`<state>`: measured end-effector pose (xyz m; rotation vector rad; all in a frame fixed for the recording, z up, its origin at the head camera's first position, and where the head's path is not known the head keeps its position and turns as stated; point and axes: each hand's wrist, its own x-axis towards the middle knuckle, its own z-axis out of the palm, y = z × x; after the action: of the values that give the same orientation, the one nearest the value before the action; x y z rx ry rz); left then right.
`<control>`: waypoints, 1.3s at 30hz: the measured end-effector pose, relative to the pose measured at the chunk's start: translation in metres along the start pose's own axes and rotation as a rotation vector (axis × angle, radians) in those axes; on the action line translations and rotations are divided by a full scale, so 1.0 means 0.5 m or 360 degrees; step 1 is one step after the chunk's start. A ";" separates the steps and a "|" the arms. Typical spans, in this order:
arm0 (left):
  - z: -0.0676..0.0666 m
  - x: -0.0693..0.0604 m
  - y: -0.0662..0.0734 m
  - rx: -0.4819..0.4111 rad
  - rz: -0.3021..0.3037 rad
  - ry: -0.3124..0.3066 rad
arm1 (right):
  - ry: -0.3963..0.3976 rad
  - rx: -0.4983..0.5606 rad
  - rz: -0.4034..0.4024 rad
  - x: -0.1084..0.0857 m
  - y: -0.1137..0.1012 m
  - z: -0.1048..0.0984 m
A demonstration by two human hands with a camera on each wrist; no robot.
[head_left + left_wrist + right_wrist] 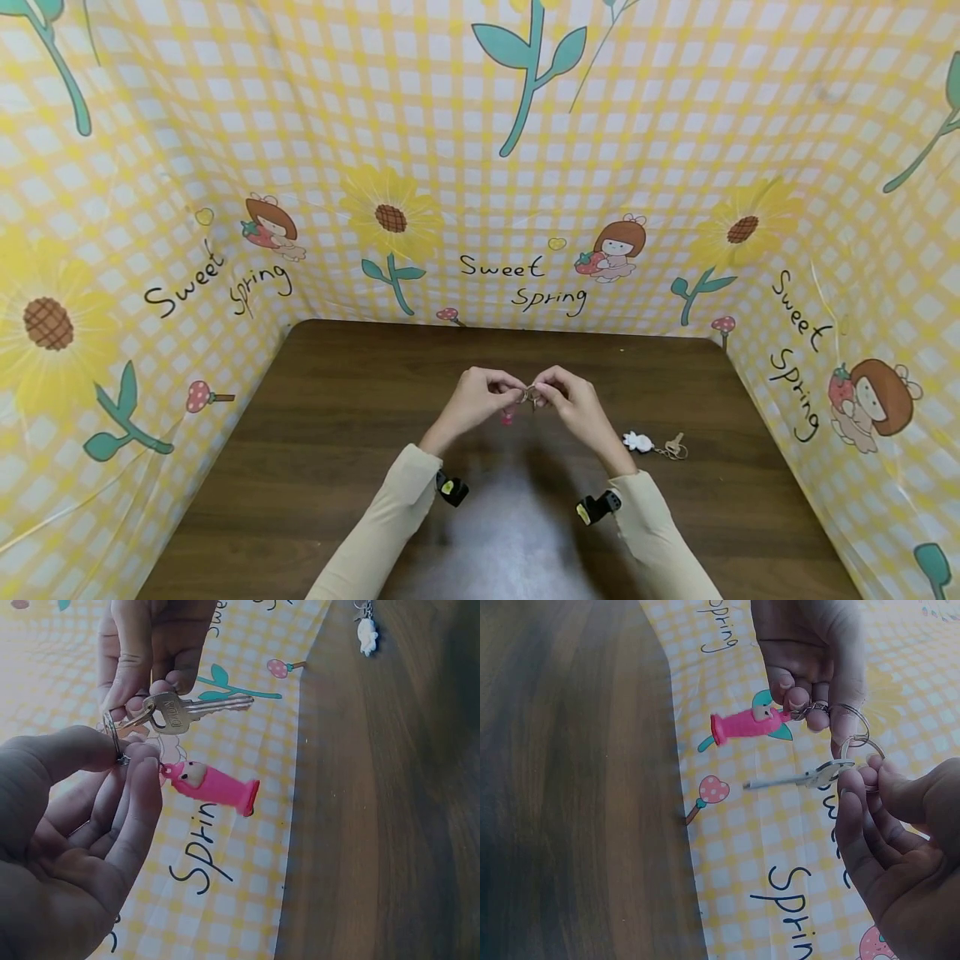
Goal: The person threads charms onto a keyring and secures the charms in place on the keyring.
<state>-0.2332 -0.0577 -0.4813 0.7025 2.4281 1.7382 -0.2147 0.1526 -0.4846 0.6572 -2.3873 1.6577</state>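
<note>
Over the table, my left hand [474, 402] and right hand [576, 404] meet at the fingertips. The left thumb and fingers pinch a metal key ring [868, 724], from which a pink figure charm [214, 787] hangs on a short chain. Between my right thumb and fingers is a second, smaller ring [878, 745] that carries a metal key [174, 714], its blade sticking out sideways. The two rings cross each other; whether one is threaded onto the other I cannot tell. Fingertips hide part of both rings.
A white figure charm [639, 442] lies on the brown table [337, 483] to the right of my right wrist, chained to another key [675, 443]. Checked yellow cloth [495, 208] walls in the table's back and sides.
</note>
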 end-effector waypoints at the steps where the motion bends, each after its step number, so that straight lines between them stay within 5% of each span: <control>1: 0.000 0.000 0.000 -0.0004 -0.0003 0.0014 | -0.0003 -0.0002 0.0000 0.000 -0.001 -0.001; 24: 0.013 0.001 -0.003 -0.0053 -0.0052 0.0230 | -0.0033 0.0022 -0.0013 0.003 0.000 0.005; 33: 0.011 0.004 -0.004 -0.0062 -0.0050 0.0063 | -0.0041 0.0027 0.0016 0.002 -0.002 0.007; 39: 0.007 0.006 -0.003 -0.0112 -0.0073 0.0034 | -0.0048 0.0051 0.0028 0.000 -0.007 0.008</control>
<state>-0.2351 -0.0538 -0.4835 0.6189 2.3637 1.8130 -0.2125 0.1478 -0.4831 0.6728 -2.3985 1.7086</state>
